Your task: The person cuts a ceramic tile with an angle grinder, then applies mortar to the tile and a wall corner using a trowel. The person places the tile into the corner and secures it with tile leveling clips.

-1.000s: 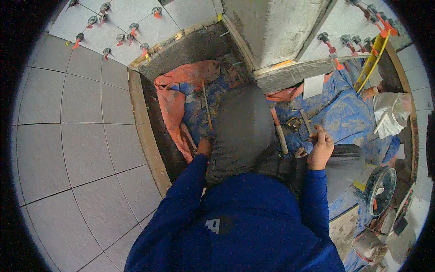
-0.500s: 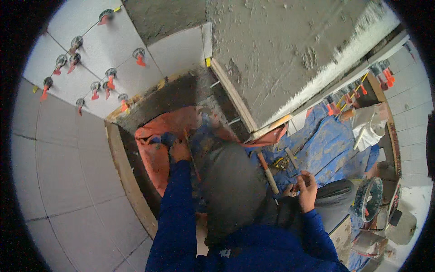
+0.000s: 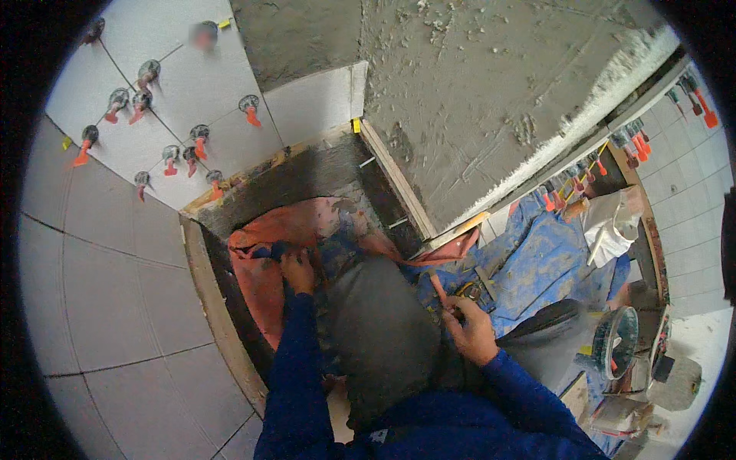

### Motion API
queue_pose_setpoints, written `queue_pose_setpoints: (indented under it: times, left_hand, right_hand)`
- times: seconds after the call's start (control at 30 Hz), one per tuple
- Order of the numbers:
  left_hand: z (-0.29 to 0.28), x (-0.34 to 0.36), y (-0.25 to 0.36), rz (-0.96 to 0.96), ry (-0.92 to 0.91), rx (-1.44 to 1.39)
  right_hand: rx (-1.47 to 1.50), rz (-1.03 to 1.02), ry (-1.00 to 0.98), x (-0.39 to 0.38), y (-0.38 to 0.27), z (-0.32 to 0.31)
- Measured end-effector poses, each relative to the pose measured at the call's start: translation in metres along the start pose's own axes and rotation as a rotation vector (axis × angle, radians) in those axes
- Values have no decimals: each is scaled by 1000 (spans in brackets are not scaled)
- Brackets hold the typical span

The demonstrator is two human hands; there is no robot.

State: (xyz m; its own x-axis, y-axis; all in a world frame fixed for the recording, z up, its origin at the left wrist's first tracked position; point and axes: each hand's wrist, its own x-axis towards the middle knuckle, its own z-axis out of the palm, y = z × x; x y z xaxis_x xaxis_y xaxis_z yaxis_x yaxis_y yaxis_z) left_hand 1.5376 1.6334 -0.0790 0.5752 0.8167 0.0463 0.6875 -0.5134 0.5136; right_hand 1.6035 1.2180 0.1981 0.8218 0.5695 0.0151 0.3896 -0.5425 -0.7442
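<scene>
My left hand (image 3: 297, 270) rests at the dusty red sheet (image 3: 261, 230), its fingers curled into a dark blue fold; what they hold, if anything, is hidden. Over to the right, beside my grey-trousered knee, my right hand (image 3: 473, 331) is closed around an orange-handled tool (image 3: 438, 286). The orange end points up and away from my fingers, and the rest is covered by the hand. A black and yellow tool (image 3: 471, 291) lies just beyond, next to a flat strip (image 3: 486, 282) on the blue sheet (image 3: 525, 257).
On the left wall, large tiles (image 3: 130, 299) carry several red levelling clips (image 3: 201, 146). Ahead, wet grey mortar (image 3: 475, 92) covers a surface edged by a wooden batten (image 3: 399, 180). A bucket (image 3: 616, 343) stands at the right, near a white bag (image 3: 611, 226).
My right hand has moved left and closed on the orange-handled tool, which was lying on the blue sheet. My left hand has shifted slightly. A thin stick beside it no longer shows.
</scene>
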Motion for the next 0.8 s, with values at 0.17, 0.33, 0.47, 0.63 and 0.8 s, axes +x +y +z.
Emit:
queue_pose_setpoints:
  times: [0.17,0.33,0.47,0.63,0.8]
  left_hand:
    - [-119,-45,77,-261,-169,-1248]
    - [-227,-92,192,-76,-595,-1678]
    - [-271,-95,250,-22,-669,-1700]
    - [-286,-100,283,248,-501,-1445]
    - [-295,-85,275,418,-583,-1362]
  right_hand:
    - [2,-409,-29,53,-74,21]
    - [84,-547,71,95,-123,19]
    - [173,-597,137,92,-136,-9]
    - [295,-538,241,91,-148,-32]
    - [1074,-60,-268,85,-149,-33]
